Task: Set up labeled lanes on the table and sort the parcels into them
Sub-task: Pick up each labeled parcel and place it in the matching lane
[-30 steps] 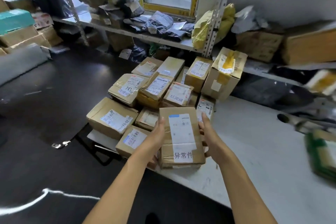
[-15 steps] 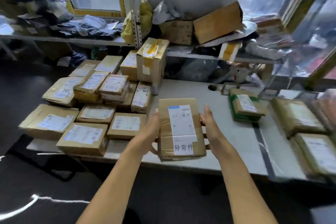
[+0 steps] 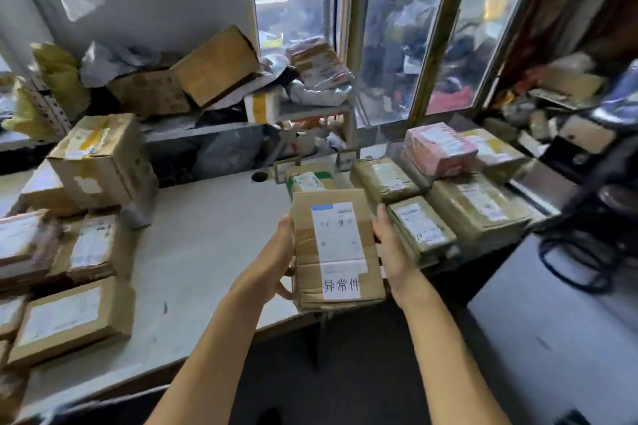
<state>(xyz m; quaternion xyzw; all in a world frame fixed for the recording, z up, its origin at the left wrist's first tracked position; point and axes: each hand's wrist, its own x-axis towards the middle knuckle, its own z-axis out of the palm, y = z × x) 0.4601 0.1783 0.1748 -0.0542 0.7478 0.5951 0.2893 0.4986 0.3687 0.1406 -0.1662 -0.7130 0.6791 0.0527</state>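
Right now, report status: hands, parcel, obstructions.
Left hand and right hand grip brown cardboard parcel with white labels, held above grey table. Taped parcels stacked right.

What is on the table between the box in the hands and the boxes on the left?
Nothing: in the head view the table is bare between the held box and the left pile.
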